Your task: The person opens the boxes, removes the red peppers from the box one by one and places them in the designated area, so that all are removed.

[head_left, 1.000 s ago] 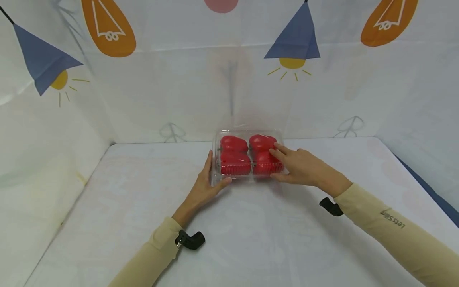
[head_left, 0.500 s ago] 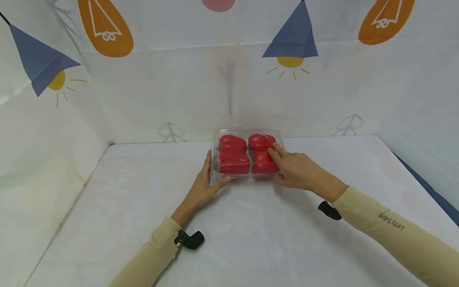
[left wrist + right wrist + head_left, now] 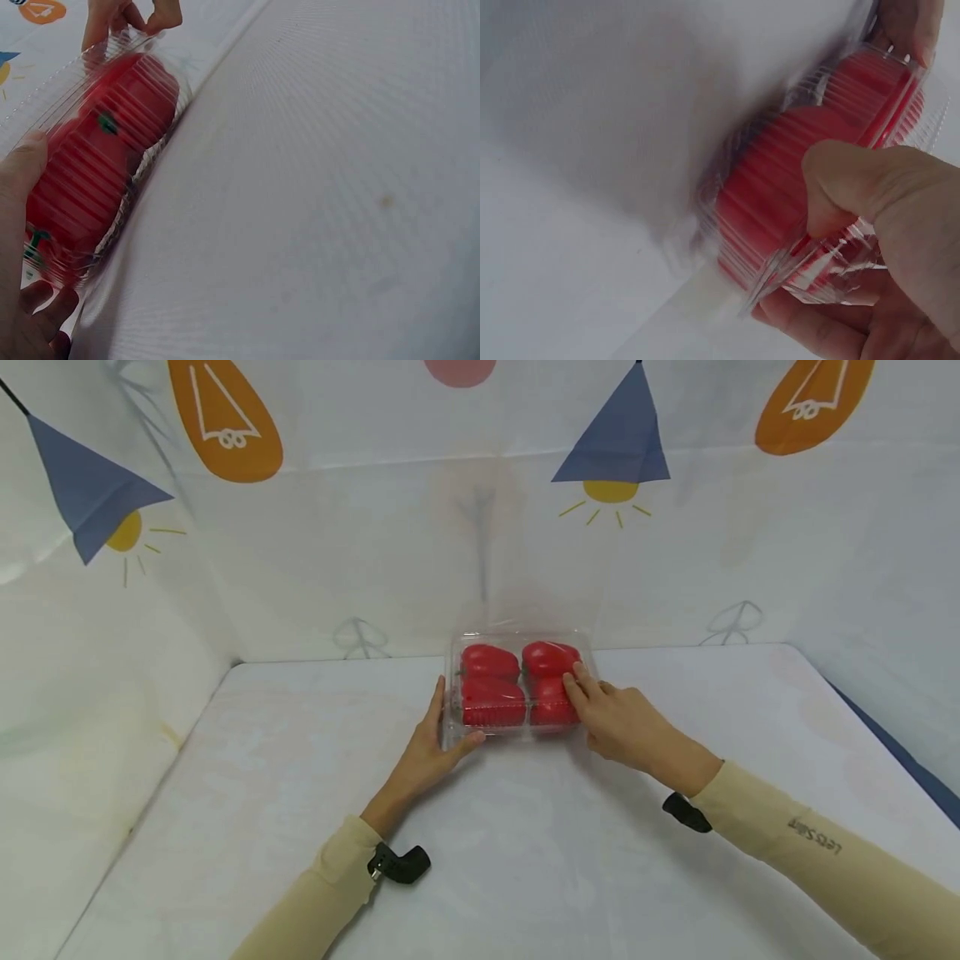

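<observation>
A clear plastic clamshell box (image 3: pixel 527 689) stands at the back middle of the white table in the head view. Inside lie several smooth red tomato-like fruits (image 3: pixel 491 700); green stems show in the left wrist view. My left hand (image 3: pixel 424 752) holds the box's left end, thumb at the front and fingers along the side. At the right end, my right hand (image 3: pixel 622 718) grips the box, its fingertips on the lid. The right wrist view shows the bent thumb (image 3: pixel 840 180) on the box's front side and other fingers around its far side. The lid appears closed.
A white cloth wall printed with lamps and orange shapes rises right behind the box (image 3: pixel 97 150). The white table (image 3: pixel 525 860) spreads out in front and to both sides. A black wrist mount (image 3: pixel 399 864) sits on the left sleeve, another (image 3: pixel 686 812) on the right.
My right hand has closed in on the box's right end, its thumb drawing in from the front edge out of sight. The left hand and the box have barely moved.
</observation>
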`<action>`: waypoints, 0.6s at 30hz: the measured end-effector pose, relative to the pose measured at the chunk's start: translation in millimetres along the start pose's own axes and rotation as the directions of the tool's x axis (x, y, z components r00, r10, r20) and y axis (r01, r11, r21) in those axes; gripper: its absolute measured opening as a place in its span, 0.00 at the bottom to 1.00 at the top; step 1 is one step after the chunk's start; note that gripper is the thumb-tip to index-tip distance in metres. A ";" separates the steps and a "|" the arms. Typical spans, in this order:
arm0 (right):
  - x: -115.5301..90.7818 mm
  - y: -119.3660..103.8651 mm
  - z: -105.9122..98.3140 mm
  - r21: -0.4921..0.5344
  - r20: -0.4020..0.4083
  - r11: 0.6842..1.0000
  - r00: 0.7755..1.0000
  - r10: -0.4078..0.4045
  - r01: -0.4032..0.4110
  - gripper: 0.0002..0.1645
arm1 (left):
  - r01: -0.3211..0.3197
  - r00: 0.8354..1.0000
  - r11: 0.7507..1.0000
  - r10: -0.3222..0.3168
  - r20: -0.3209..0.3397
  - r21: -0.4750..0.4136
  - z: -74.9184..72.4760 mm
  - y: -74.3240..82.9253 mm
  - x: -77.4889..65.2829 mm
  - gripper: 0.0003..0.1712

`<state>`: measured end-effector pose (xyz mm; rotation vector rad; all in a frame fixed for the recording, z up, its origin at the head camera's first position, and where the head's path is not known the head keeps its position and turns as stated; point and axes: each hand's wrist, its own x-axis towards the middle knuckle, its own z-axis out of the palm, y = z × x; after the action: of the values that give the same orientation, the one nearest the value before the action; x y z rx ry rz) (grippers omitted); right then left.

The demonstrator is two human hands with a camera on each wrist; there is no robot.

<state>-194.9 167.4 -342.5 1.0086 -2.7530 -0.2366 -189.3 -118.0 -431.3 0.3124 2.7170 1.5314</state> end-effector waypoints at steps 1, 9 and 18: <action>-0.8 -0.2 1.0 -0.007 -0.010 1.000 1.000 0.000 0.000 0.43 | -0.003 1.000 1.000 0.003 0.000 0.000 0.4 -0.2 0.3 0.59; -2.8 -5.4 2.4 -0.058 -0.028 0.998 0.999 0.017 -0.018 0.45 | -0.024 1.000 1.000 0.024 -0.014 -0.008 0.4 0.6 -0.5 0.60; -4.3 -7.1 3.7 -0.084 -0.005 0.995 0.999 0.048 -0.048 0.45 | -0.039 0.999 0.999 0.039 -0.015 -0.004 1.4 0.8 0.0 0.60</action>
<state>-188.1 165.2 -348.3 0.9200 -2.7358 -0.3403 -189.1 -116.4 -431.4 0.3572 2.7347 1.5547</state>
